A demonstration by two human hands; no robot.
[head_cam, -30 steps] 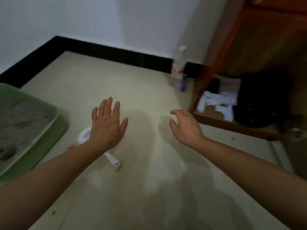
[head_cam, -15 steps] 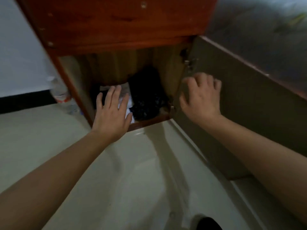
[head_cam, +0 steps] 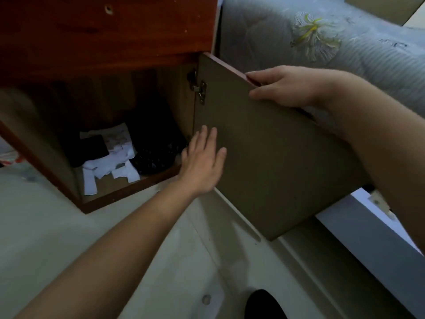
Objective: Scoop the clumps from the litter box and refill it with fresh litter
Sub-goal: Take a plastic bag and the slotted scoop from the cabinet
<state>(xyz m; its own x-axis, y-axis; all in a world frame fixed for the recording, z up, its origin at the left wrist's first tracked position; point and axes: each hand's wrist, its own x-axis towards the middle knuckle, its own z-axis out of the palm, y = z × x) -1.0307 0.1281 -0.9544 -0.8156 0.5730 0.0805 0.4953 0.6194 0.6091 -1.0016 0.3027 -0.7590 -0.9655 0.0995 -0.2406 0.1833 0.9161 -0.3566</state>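
Note:
A wooden cabinet [head_cam: 110,31] stands low in front of me with its door [head_cam: 264,162] swung open to the right. My right hand [head_cam: 285,87] grips the door's top edge. My left hand [head_cam: 203,161] is flat and empty, fingers apart, in front of the door's lower inner face by the cabinet opening. Inside the cabinet lie a black bag [head_cam: 154,148], a dark flat object [head_cam: 88,149] and white papers [head_cam: 119,166]. The litter box and the scoop are out of view.
A bed with a grey quilted cover [head_cam: 333,42] runs along the right, behind the open door. Pale floor tiles [head_cam: 46,226] spread below. A red and white item [head_cam: 10,157] shows at the left edge. A dark round shape [head_cam: 264,305] sits at the bottom.
The view turned from the floor with the green litter box to the cabinet. My right hand rose to grip the door's top edge, and my left hand moved right, near the door.

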